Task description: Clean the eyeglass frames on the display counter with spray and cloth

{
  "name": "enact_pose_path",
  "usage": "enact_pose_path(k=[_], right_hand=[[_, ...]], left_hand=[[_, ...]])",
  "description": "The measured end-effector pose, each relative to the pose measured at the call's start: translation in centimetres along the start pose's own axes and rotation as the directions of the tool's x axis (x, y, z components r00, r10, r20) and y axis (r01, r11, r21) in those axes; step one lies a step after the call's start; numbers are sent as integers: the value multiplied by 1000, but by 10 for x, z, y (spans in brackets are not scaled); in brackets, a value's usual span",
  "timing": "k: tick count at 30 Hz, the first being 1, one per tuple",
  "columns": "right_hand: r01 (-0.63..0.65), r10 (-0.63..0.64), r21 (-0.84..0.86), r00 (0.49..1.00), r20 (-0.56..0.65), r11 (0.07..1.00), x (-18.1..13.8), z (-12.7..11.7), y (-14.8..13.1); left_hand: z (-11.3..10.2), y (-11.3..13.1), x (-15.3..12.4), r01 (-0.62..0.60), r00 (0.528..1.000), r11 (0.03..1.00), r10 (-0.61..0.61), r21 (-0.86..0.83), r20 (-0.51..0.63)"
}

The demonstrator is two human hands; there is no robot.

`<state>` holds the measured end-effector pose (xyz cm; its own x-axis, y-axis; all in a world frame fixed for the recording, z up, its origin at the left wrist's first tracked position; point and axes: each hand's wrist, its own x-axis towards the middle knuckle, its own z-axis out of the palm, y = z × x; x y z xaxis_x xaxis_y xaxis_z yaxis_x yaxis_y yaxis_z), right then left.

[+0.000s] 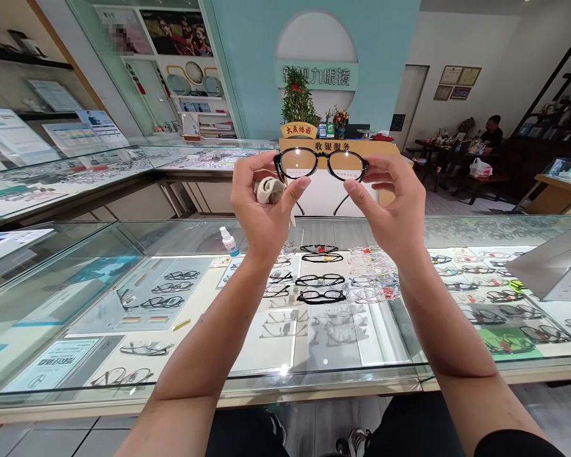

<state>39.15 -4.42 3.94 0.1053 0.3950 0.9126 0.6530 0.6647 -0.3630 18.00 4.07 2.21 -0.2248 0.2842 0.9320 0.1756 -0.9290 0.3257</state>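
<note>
Both hands hold up a pair of black-framed eyeglasses (322, 156) at arm's length, lenses facing me and temples pointing away. My left hand (261, 206) pinches the left end of the frame. A crumpled pale cloth (269, 190) is tucked in that same palm. My right hand (394, 200) grips the right end between thumb and fingers. Faint print shows on the lenses. Below the hands, several more eyeglasses (321, 296) lie in rows on the glass counter (266, 374). A small white spray bottle (229, 242) with blue at its base stands left of my left forearm.
More eyeglasses (507, 343) lie in the case at the right, beside a white folded sign (568, 263). Display cases (137, 184) run along the left. Behind is a cashier desk (385, 150) with a plant (297, 98). A person (492, 134) sits at the far right.
</note>
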Motion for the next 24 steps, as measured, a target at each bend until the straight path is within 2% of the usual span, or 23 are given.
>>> enact_pose_path(k=[4, 10, 16, 19, 24], right_hand=[[23, -23, -5, 1000, 1, 1000, 1, 1, 2], [71, -72, -25, 996, -44, 997, 1, 11, 11], [105, -107, -26, 992, -71, 994, -2, 19, 22], [100, -100, 3, 994, -53, 995, -3, 20, 20], [105, -102, 58, 994, -50, 993, -3, 21, 14]], left_hand=[[0, -5, 1, 4, 1000, 1000, -5, 26, 3], [3, -11, 1, -124, 991, 992, 125, 22, -39], [9, -14, -4, -37, 999, 999, 36, -25, -15], [12, -12, -6, -24, 998, 1000, 24, 9, -49], [15, -3, -6, -152, 980, 988, 154, 29, -128]])
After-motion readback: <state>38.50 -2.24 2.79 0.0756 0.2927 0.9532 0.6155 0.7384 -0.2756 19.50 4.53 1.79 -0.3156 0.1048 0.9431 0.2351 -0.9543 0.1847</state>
